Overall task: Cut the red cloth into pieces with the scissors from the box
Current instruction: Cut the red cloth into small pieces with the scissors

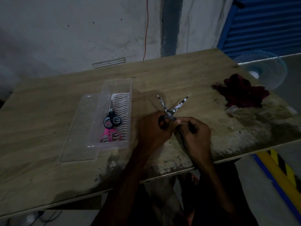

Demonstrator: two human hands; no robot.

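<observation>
Both hands hold one pair of scissors [172,106] with black-and-white patterned blades, spread wide apart above the wooden table [48,128]. My left hand [153,129] grips one black handle loop. My right hand [195,132] grips the other handle. The dark red cloth [242,93] lies crumpled at the table's right side, well apart from the blades. A clear plastic box [128,128] stands left of my hands, with a black pair of scissors [111,119] and a pink pair [111,135] inside.
The box's clear lid [78,131] lies flat beside the box on its left. A pale blue fan [267,69] stands past the table's right edge behind the cloth. The table's front edge is worn and stained. Yellow-and-blue floor tape [276,175] shows lower right.
</observation>
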